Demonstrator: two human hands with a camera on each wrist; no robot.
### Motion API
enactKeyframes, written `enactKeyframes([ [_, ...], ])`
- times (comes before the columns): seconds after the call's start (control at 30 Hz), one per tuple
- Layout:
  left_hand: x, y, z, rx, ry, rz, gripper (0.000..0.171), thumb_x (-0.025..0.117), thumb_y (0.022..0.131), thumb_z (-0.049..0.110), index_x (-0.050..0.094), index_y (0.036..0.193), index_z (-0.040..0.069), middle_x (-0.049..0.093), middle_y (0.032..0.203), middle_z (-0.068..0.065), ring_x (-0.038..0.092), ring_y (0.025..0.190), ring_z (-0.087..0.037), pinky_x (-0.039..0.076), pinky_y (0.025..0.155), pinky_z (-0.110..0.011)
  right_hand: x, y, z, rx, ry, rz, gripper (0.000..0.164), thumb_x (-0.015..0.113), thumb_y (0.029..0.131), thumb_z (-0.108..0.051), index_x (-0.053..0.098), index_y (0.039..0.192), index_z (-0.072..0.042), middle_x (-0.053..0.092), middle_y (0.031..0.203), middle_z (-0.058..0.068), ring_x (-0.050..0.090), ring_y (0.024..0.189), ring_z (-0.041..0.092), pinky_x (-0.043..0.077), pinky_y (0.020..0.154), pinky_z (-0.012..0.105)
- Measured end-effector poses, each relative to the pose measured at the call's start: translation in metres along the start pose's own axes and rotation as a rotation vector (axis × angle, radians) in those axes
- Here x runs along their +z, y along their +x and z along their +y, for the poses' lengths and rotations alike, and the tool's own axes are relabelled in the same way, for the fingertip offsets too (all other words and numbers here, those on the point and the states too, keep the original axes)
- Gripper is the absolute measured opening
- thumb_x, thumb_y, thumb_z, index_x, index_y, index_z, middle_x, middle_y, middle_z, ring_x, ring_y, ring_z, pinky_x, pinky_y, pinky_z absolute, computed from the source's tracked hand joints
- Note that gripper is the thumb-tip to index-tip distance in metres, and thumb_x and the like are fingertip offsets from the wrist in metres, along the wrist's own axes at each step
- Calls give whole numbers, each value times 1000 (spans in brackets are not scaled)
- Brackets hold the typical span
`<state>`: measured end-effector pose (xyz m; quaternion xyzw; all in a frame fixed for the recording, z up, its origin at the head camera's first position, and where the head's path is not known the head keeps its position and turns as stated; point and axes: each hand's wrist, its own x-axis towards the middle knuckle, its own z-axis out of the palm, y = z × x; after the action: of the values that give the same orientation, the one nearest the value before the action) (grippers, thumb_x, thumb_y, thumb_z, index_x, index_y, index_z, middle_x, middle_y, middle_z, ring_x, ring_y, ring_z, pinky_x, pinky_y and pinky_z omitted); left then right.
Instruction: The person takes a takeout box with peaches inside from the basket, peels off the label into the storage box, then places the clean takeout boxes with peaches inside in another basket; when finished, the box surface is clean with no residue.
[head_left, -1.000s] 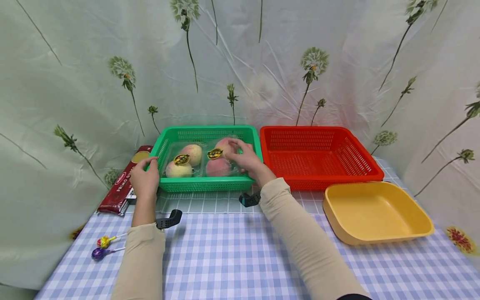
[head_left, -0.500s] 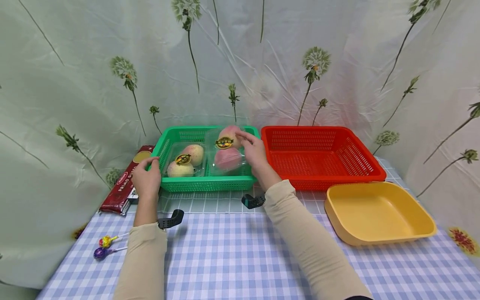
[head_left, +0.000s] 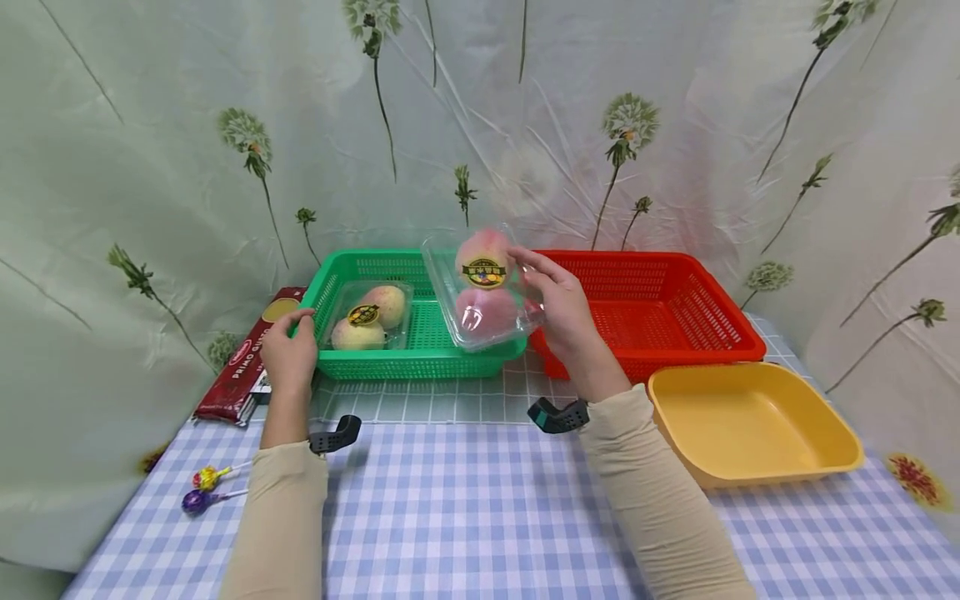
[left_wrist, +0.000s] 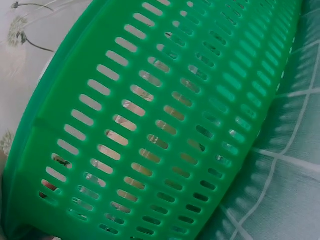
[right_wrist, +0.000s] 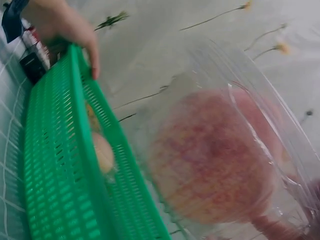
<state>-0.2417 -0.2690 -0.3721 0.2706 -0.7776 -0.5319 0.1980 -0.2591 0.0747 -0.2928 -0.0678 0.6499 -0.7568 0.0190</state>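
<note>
My right hand [head_left: 564, 308] holds a clear plastic pack of peaches [head_left: 486, 312] by its right side, tilted, above the right part of the green basket [head_left: 420, 365]. Two pink peaches and a black-and-gold label show through the plastic. Close up in the right wrist view is one peach [right_wrist: 210, 155] in the pack. A second pack, with paler peaches [head_left: 358, 334], lies in the left half of the basket. My left hand [head_left: 289, 354] grips the basket's left front rim, its fingers over the edge. The basket's slotted wall [left_wrist: 150, 130] fills most of the left wrist view.
Right of the green basket stands a red basket [head_left: 637, 329], with a yellow tray [head_left: 750, 425] in front of it. A dark red coffee packet [head_left: 243, 367] leans at the left. Two lollipops [head_left: 197, 501] lie on the checked cloth at front left.
My right hand has lifted the pack of pink peaches up out of the green basket and brought it right and nearer. The left hand has stayed at the rim.
</note>
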Motion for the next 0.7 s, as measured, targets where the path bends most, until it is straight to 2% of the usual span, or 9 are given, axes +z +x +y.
enactKeyframes([
  [0.1, -1, -1, 0, 3, 6, -14, 44, 41, 105, 38, 60, 139, 19, 48, 152, -9, 45, 136, -29, 39, 109, -54, -15, -13, -2, 16, -20, -63, 36, 48, 105, -18, 61, 138, -21, 52, 148, -2, 45, 137, 26, 51, 102, 34],
  [0.17, -1, -3, 1, 25, 16, 3, 44, 41, 105, 38, 60, 139, 18, 50, 151, -10, 47, 135, -31, 40, 107, -54, -24, -20, -1, 19, -36, -101, 36, 50, 104, -19, 60, 139, -20, 51, 148, -2, 45, 136, 24, 54, 96, 27],
  [0.27, 1, -6, 1, 118, 28, 109, 39, 44, 104, 31, 65, 131, 14, 58, 141, -15, 53, 128, -35, 39, 107, -55, -37, -29, 1, 26, -63, -152, 36, 50, 104, -21, 59, 139, -19, 50, 149, -1, 46, 133, 22, 55, 92, 24],
  [0.37, 4, -11, 6, 244, 24, 246, 33, 45, 102, 23, 70, 120, 10, 64, 127, -16, 57, 117, -37, 33, 112, -54, -49, -36, 5, 24, -90, -217, 37, 49, 105, -22, 58, 141, -17, 51, 148, 2, 49, 131, 23, 55, 93, 26],
  [0.43, 6, -15, 12, 326, -3, 302, 30, 47, 101, 19, 72, 114, 8, 65, 121, -16, 59, 113, -37, 32, 112, -53, -57, -40, 7, 18, -106, -273, 38, 49, 105, -22, 57, 141, -17, 51, 148, 3, 50, 130, 24, 55, 93, 28],
  [0.57, 11, -27, 29, 460, -82, 295, 27, 50, 100, 14, 71, 113, 4, 66, 118, -17, 59, 114, -34, 40, 105, -52, -69, -45, 13, 2, -137, -394, 38, 50, 105, -21, 57, 141, -16, 53, 146, 3, 53, 128, 24, 57, 93, 33],
  [0.7, 16, -38, 42, 536, -133, 215, 27, 51, 98, 11, 70, 114, 3, 67, 120, -16, 60, 112, -31, 45, 99, -50, -77, -47, 21, -32, -173, -498, 38, 49, 104, -17, 58, 141, -12, 57, 143, -2, 52, 130, 20, 54, 98, 31],
])
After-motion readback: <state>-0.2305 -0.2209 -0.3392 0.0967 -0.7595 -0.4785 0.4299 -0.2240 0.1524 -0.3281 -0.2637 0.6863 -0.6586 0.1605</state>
